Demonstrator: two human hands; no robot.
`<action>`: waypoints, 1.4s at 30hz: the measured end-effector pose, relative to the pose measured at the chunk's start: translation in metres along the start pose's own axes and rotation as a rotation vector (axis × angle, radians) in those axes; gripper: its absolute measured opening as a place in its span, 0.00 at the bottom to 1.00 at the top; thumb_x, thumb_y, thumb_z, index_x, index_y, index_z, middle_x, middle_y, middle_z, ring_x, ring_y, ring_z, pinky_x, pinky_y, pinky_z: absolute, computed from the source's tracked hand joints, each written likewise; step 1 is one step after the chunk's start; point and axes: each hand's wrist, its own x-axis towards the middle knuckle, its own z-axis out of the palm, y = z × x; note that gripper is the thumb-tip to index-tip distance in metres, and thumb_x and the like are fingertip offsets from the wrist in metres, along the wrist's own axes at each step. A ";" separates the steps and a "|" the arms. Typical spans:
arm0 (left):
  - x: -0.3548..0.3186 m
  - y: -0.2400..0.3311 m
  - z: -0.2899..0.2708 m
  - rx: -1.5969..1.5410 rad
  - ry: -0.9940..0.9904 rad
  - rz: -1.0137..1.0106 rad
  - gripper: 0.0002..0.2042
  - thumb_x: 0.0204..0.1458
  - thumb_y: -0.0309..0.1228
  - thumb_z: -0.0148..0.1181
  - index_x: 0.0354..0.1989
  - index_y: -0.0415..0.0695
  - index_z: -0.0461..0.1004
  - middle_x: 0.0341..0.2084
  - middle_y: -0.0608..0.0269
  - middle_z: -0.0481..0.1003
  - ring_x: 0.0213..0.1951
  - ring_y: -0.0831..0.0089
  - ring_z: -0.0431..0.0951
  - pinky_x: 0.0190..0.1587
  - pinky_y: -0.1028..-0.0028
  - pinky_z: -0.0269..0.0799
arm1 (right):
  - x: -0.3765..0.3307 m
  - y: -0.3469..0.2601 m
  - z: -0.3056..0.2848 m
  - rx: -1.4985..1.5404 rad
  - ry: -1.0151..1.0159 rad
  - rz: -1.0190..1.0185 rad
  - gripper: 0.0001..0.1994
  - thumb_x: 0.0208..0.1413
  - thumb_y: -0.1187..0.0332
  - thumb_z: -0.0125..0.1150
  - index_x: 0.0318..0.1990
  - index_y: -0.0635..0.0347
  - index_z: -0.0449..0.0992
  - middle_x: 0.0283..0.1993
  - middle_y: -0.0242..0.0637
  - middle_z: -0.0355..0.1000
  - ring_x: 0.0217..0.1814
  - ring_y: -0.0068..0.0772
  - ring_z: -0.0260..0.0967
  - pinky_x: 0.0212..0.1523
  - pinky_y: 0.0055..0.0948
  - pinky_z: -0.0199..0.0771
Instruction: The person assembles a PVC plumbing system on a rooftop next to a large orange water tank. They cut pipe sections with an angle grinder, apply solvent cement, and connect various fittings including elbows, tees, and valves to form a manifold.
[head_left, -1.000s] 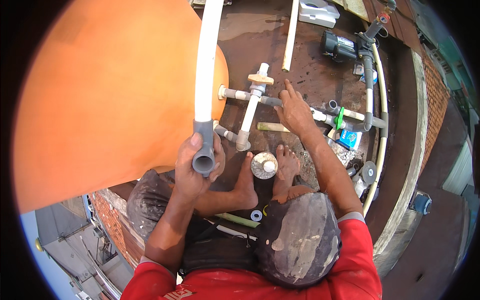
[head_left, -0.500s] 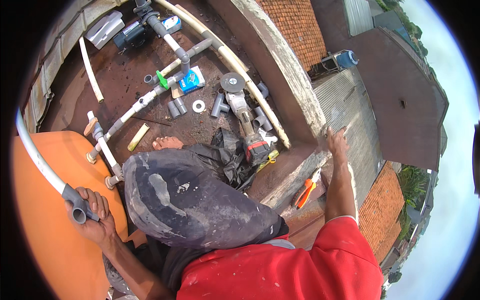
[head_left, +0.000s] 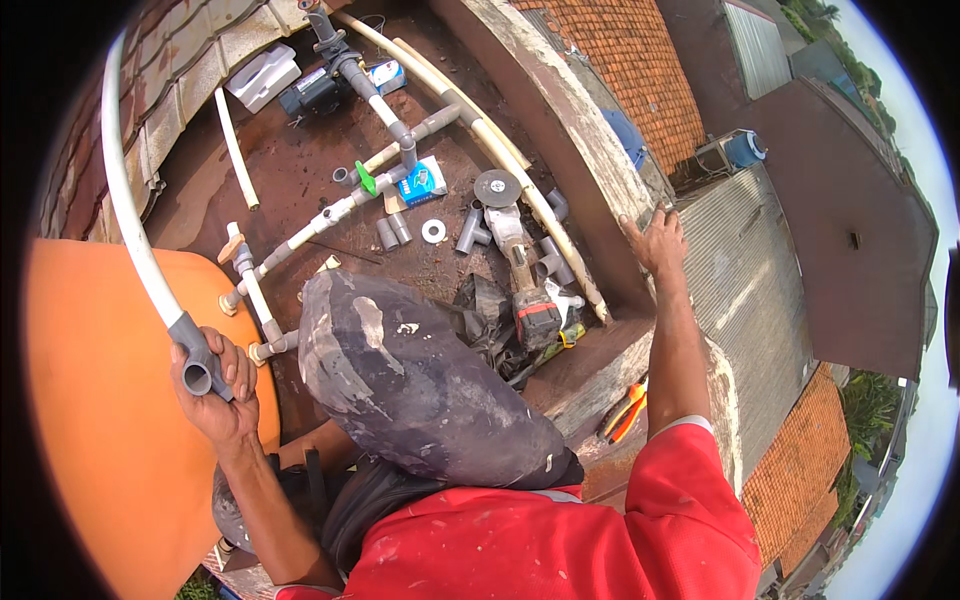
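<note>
Left hand (head_left: 230, 412) grips a grey tee (head_left: 194, 346); right hand (head_left: 661, 246), spread, seemingly touches wall (head_left: 598, 163).

- red shirt (head_left: 540, 545), short-sleeved, flecked with small pale spots
- pale grey trim (head_left: 690, 424) edging the right sleeve (head_left: 690, 480)
- dark charcoal trousers (head_left: 430, 400), smeared with whitish patches (head_left: 369, 322)
- left hand (head_left: 216, 385) and right hand (head_left: 657, 243) bare

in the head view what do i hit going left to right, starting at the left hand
left hand gripping a grey pipe tee, black pump motor, green valve handle, blue-and-white box, angle grinder, right hand
</note>
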 end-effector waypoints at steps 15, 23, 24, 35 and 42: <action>0.012 0.003 -0.006 0.033 0.195 0.025 0.25 0.75 0.52 0.47 0.39 0.40 0.74 0.17 0.63 0.69 0.13 0.76 0.64 0.18 0.76 0.61 | -0.012 -0.038 0.070 -0.523 0.303 -0.469 0.20 0.69 0.62 0.60 0.60 0.69 0.78 0.59 0.57 0.81 0.61 0.56 0.79 0.70 0.56 0.69; -0.003 0.002 -0.016 0.119 0.293 0.068 0.25 0.76 0.52 0.45 0.38 0.41 0.73 0.17 0.65 0.69 0.15 0.77 0.66 0.19 0.76 0.59 | -0.036 -0.146 -0.064 0.202 0.214 -0.925 0.09 0.60 0.68 0.70 0.44 0.64 0.85 0.37 0.51 0.84 0.40 0.55 0.84 0.46 0.48 0.81; -0.008 0.000 -0.016 0.146 0.310 0.073 0.25 0.76 0.52 0.45 0.38 0.41 0.73 0.17 0.65 0.69 0.15 0.77 0.66 0.19 0.76 0.58 | -0.051 -0.170 -0.084 0.230 -0.015 -0.749 0.10 0.59 0.71 0.71 0.46 0.64 0.85 0.40 0.52 0.85 0.43 0.55 0.84 0.47 0.46 0.80; -0.009 0.007 -0.021 0.184 0.121 0.176 0.17 0.74 0.43 0.55 0.53 0.39 0.73 0.36 0.62 0.77 0.36 0.76 0.78 0.41 0.73 0.76 | -0.085 -0.234 -0.130 0.313 0.434 -0.974 0.07 0.65 0.74 0.68 0.47 0.64 0.87 0.32 0.45 0.84 0.37 0.42 0.85 0.41 0.40 0.79; -0.023 0.010 -0.015 0.314 0.107 0.155 0.16 0.72 0.40 0.59 0.56 0.41 0.72 0.42 0.65 0.75 0.44 0.79 0.75 0.48 0.75 0.74 | -0.131 -0.296 -0.225 0.536 0.212 -0.853 0.08 0.67 0.74 0.67 0.50 0.64 0.85 0.38 0.43 0.85 0.41 0.37 0.85 0.44 0.34 0.79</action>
